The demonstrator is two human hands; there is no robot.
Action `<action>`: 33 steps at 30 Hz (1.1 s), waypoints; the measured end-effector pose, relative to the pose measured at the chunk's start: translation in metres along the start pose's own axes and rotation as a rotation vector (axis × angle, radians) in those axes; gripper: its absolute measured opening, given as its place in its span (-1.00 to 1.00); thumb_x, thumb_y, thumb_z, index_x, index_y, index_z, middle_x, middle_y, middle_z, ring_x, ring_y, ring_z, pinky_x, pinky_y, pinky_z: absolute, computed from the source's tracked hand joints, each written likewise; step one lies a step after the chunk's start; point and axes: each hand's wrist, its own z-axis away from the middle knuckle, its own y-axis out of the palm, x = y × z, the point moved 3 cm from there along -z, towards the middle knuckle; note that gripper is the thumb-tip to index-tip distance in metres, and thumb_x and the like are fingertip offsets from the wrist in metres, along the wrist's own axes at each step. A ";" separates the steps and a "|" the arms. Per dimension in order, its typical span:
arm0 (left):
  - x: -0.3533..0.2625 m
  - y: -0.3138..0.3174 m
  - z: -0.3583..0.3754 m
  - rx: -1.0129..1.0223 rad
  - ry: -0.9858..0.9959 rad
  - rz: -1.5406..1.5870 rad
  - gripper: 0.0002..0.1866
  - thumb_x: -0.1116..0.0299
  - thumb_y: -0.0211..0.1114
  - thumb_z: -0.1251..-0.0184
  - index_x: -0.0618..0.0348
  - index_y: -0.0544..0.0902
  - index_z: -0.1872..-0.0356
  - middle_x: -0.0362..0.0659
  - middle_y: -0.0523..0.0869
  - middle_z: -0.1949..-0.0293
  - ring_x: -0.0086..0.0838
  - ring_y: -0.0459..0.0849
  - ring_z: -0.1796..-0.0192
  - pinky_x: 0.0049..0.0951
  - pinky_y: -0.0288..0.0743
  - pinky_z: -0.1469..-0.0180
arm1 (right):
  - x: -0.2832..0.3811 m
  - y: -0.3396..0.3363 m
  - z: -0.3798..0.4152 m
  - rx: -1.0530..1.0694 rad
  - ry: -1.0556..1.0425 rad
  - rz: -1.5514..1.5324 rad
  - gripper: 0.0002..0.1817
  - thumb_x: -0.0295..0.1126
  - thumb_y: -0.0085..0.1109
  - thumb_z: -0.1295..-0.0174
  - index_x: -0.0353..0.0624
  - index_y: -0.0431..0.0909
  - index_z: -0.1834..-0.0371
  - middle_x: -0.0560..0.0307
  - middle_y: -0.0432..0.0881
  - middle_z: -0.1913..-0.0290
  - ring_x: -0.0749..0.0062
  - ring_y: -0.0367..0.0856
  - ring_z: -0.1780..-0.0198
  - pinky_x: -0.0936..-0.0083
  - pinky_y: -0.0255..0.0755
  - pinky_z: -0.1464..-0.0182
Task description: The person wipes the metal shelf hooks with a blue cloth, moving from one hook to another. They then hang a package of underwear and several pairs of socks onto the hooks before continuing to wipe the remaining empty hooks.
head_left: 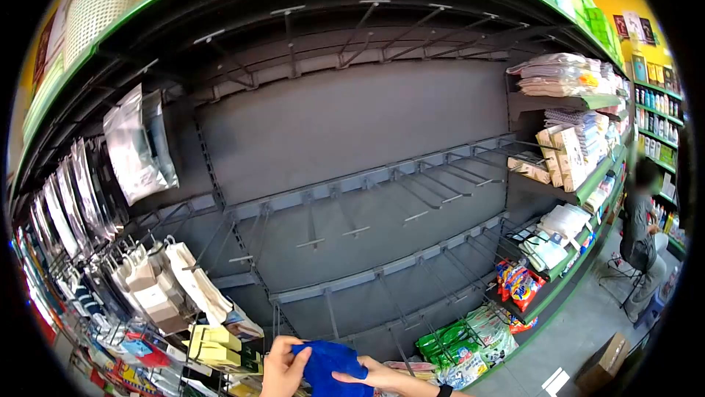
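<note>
Both hands gripping a blue cloth item (pixel 330 366) low before the bare grey hook wall (pixel 352 132): left hand (pixel 283 369) on its left edge, right hand (pixel 376 375) on its right.

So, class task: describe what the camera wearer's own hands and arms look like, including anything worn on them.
Both hands are bare, with no gloves or rings visible. The left hand shows no sleeve before the frame edge. The right hand has a dark band at the wrist, like a watch or strap; the forearm beyond looks unsleeved.
</note>
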 end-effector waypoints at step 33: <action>-0.028 -0.018 -0.088 0.200 0.354 0.023 -0.44 0.50 0.19 -0.25 0.14 0.26 -0.29 -0.04 0.36 -0.23 -0.34 0.49 -0.12 -0.38 0.45 -0.03 | 0.393 -0.003 0.004 -0.599 -0.320 1.572 -0.71 -0.41 -0.01 -0.03 -0.26 0.53 0.17 -0.13 0.63 0.29 0.14 0.62 0.22 0.37 0.45 0.15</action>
